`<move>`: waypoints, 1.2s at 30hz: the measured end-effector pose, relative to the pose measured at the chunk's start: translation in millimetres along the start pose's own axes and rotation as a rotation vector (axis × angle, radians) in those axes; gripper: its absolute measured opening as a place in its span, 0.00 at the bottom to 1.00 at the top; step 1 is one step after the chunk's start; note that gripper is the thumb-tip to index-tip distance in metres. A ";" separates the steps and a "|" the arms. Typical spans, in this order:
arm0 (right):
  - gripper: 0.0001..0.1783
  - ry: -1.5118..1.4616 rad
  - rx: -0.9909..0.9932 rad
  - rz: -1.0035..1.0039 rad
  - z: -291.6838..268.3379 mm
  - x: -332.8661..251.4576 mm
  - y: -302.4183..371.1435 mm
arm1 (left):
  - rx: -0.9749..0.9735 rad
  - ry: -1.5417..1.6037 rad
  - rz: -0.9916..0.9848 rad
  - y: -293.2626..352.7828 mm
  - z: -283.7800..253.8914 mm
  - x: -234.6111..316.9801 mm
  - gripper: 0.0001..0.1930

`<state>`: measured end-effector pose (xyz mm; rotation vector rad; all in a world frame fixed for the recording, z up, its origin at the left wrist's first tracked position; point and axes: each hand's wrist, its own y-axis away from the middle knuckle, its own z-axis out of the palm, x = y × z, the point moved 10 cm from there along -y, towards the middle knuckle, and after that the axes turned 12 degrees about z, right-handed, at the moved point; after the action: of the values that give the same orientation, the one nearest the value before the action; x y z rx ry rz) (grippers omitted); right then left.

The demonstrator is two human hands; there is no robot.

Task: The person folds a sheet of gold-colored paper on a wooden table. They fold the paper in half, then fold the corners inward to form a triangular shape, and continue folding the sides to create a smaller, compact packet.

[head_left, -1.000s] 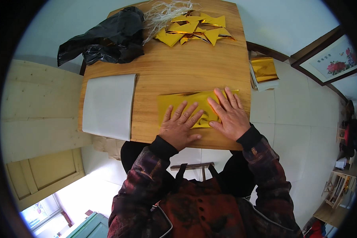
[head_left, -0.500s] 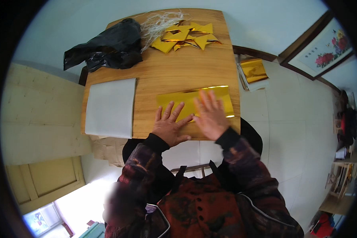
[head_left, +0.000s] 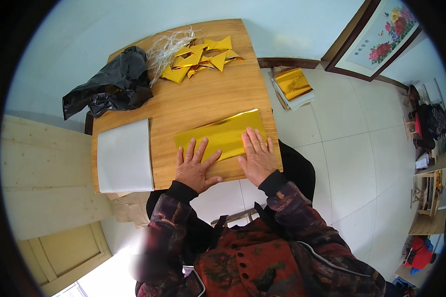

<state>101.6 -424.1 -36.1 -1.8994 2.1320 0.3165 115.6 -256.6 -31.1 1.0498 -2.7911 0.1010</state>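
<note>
A strip of shiny gold foil paper [head_left: 218, 132] lies flat near the front edge of the wooden table. My left hand [head_left: 195, 171] rests on its lower left part, fingers spread. On its right end lies my right hand [head_left: 257, 157], flat, with the fingers extended over the foil. Neither hand grips anything. To the left is a stack of pale grey sheets [head_left: 125, 156]. Several folded gold foil shapes [head_left: 198, 58] with pointed corners are heaped at the far side of the table.
A crumpled black plastic bag [head_left: 111, 84] and a tangle of white strings [head_left: 169, 49] sit at the table's far left. On the tiled floor to the right, more gold foil [head_left: 295, 84] tops a paper pile. A framed flower picture [head_left: 376, 39] stands by the wall.
The right hand, blurred earlier, has come to rest flat on the foil's right end. The left hand stays on the strip. The whole view has turned and shifted.
</note>
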 end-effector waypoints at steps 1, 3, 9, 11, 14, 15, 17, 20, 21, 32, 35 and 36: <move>0.41 0.015 -0.028 0.020 -0.6 7.9 1.9 | 0.007 0.002 0.004 -0.2 -1.4 0.1 0.41; 0.41 0.032 -0.071 0.047 -5.3 20.5 5.8 | -0.028 -0.008 0.003 -0.6 0.9 -0.3 0.41; 0.42 0.141 -0.059 -0.103 -6.4 -23.2 19.7 | -0.023 -0.002 -0.001 -0.3 1.8 -0.3 0.41; 0.42 -0.020 -0.194 -0.209 11.5 -55.1 35.7 | -0.026 -0.003 0.005 -0.1 2.2 -0.3 0.40; 0.45 -0.023 -0.110 -0.217 7.4 -49.8 39.3 | -0.042 -0.003 -0.006 1.0 4.0 -1.4 0.40; 0.46 -0.025 -0.071 -0.214 1.9 -41.8 41.6 | -0.051 -0.003 -0.008 1.4 5.3 -1.1 0.40; 0.47 0.017 -0.138 -0.134 3.9 -19.6 42.7 | -0.056 -0.008 -0.007 -0.7 5.8 -1.3 0.39; 0.48 0.090 -0.144 -0.038 -11.0 11.2 39.1 | -0.051 -0.011 -0.008 1.1 4.4 -1.0 0.39; 0.48 0.133 -0.152 -0.001 -15.9 19.5 37.5 | -0.038 -0.013 -0.004 1.2 3.1 0.1 0.39; 0.46 0.021 -0.217 -0.215 9.1 -39.6 27.4 | -0.070 0.028 -0.025 -0.1 7.9 -2.8 0.40; 0.46 0.031 -0.171 -0.187 -0.2 -16.0 32.2 | -0.067 0.044 -0.017 0.5 7.3 -2.0 0.40; 0.47 0.008 -0.149 -0.194 -3.0 -14.5 33.7 | -0.076 0.063 -0.019 0.4 7.5 -2.3 0.40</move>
<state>69.5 -407.6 -28.9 -2.1732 1.9567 0.4377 116.1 -255.6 -38.9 1.0370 -2.7059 0.0251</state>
